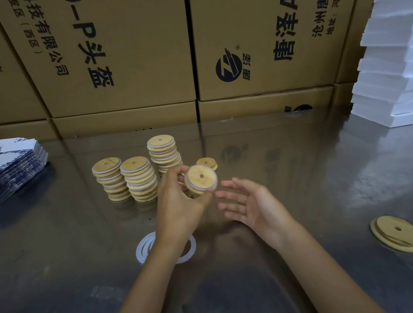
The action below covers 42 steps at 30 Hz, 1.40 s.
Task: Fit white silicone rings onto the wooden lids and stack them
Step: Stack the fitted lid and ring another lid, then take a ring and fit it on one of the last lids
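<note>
L hand (pixel 179 203) holds a wood lid (pixel 201 180) w/ a white ring on it. R hand (pixel 249 203) is flat and open, just right of the lid. 3 lid stacks (pixel 137 179) stand behind the lid. Loose rings (pixel 146 246) lie on the bench (pixel 301 173) in front of it.

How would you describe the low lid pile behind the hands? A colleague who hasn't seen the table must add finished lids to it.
Start at the three tall stacks of wooden lids at the middle of the table, before the cardboard boxes. Just right of the tallest, rightmost stack, behind the lid the left hand holds, sits the low pile. It alone is only a lid or two high.
</note>
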{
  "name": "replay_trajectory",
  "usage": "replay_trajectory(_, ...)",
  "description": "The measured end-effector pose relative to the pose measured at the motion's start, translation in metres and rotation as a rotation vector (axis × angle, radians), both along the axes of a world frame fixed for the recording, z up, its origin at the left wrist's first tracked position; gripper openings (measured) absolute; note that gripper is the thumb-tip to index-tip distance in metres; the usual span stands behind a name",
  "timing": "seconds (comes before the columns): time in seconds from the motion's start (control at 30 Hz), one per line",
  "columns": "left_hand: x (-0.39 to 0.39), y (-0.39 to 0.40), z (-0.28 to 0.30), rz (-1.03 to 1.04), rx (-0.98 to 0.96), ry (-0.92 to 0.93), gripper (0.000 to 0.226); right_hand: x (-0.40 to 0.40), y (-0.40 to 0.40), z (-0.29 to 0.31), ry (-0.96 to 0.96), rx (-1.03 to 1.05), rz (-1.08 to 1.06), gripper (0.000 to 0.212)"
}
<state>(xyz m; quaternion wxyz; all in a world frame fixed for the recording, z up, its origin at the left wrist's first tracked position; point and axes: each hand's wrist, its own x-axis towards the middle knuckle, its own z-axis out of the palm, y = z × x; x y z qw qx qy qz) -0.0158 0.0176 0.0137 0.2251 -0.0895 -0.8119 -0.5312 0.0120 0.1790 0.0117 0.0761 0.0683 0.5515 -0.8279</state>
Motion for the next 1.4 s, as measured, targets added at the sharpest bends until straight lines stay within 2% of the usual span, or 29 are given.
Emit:
replay_trajectory(0.13, -0.008, -0.016, -0.001, 0.157, -0.051, 0.043, 0.053, 0.0, 0.004, 0.001, -0.027, -0.07, -0.041, 0.03)
replay_trajectory(0.43, -0.013, -0.026, -0.008, 0.241, -0.226, -0.026, 0.051, 0.001, 0.004, 0.002, -0.049, -0.09, -0.082, 0.028)
replay_trajectory(0.6, -0.011, -0.022, -0.01, 0.21, -0.438, 0.025, 0.035, 0.001, 0.002, 0.002, -0.066, -0.067, -0.106, 0.025)
replay_trajectory(0.7, -0.009, -0.02, -0.013, 0.21, -0.566, 0.038, 0.038, 0.002, 0.001, 0.003, -0.063, -0.033, -0.122, 0.024)
replay_trajectory(0.8, -0.007, -0.015, -0.014, 0.195, -0.675, 0.095, 0.037, 0.0, -0.002, -0.001, -0.02, 0.068, -0.223, 0.018)
replay_trajectory(0.9, -0.003, -0.006, -0.014, 0.148, -0.699, 0.185, 0.024, -0.005, -0.002, -0.009, 0.055, 0.259, -0.292, 0.017)
replay_trajectory(1.0, 0.001, 0.008, -0.015, 0.04, -0.702, 0.257, 0.017, -0.017, 0.001, -0.012, 0.009, 0.299, -0.253, 0.018)
replay_trajectory(1.07, 0.002, 0.015, -0.017, -0.074, -0.706, 0.282, 0.02, -0.033, 0.001, -0.013, -0.026, 0.395, -0.269, 0.018)
replay_trajectory(1.2, 0.0, 0.021, -0.026, -0.257, -0.76, 0.19, 0.023, -0.075, -0.009, -0.017, -0.005, 0.593, -0.322, 0.027)
replay_trajectory(1.4, -0.008, 0.019, -0.038, -0.252, -0.791, 0.092, 0.029, -0.141, -0.022, -0.019, -0.076, 0.65, -0.411, 0.026)
